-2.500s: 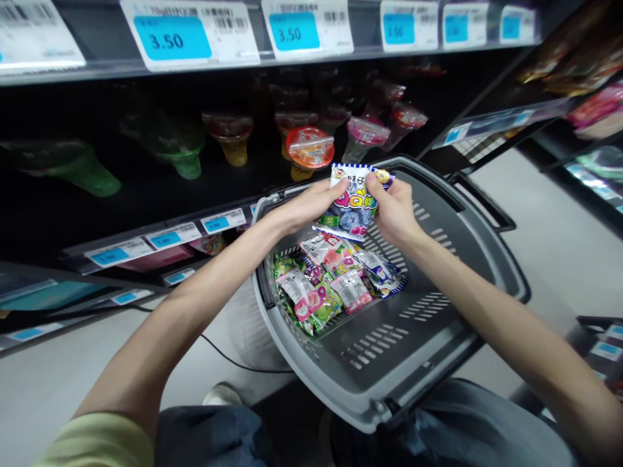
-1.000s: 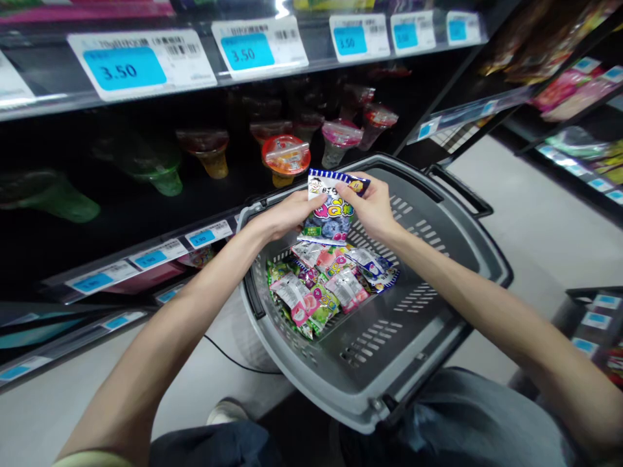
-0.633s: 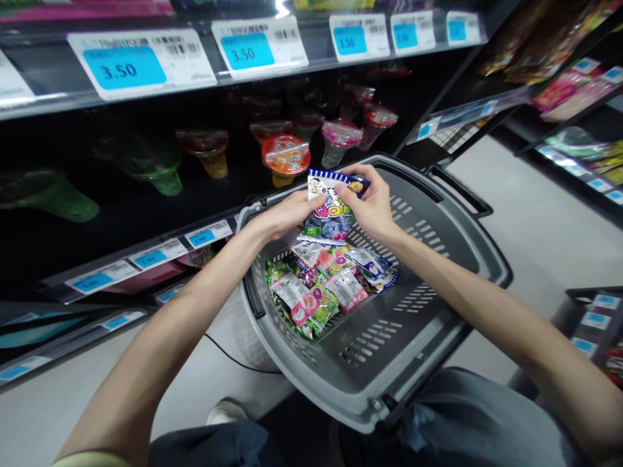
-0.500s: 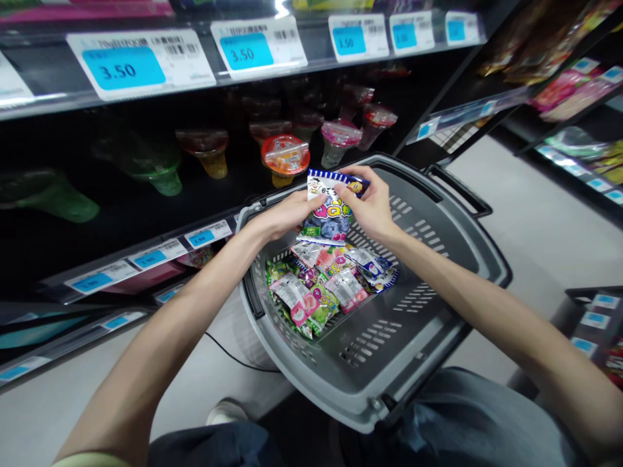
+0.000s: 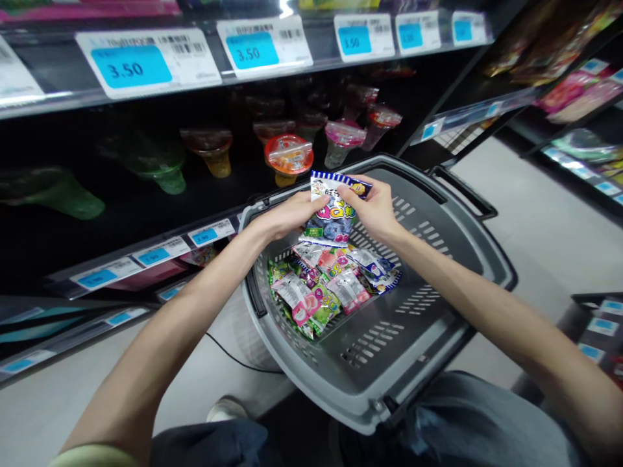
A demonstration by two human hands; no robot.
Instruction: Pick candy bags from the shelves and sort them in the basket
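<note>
- A person's left hand [image 5: 294,211] and right hand [image 5: 374,204] are holding up one small candy packet [image 5: 331,224] printed with blueberries, its front facing the wearer.
- The packet is hanging above the far left part of a grey basket [image 5: 357,381], near the rim and just in front of the shelf [image 5: 48,94].
- The left hand's grip is pinching the packet's left side, thumb flat on the front, the fingers mostly hidden behind.
- The right hand's grip is closing around the dark blue upper right corner, thumb pressing on the front near the top.
- The packet is looking light and soft, probably a thin, slick film around small loose pieces; it would likely be crumpling under a hard squeeze but hardly breaking.
- The flat, blue-and-white striped top seam and the side edges are offering the surest hold; the plump middle would likely be slipping more.
- Below, a pile of packets [image 5: 318,295] is lying in the basket, glossy and wrinkled, in pink, green, white and blue.
- The basket is showing rigid, smooth plastic with rounded corners and rows of slots.
- Behind, clear tapered cups [image 5: 291,155] with coloured lids are standing under white-and-blue price labels [image 5: 131,68].
</note>
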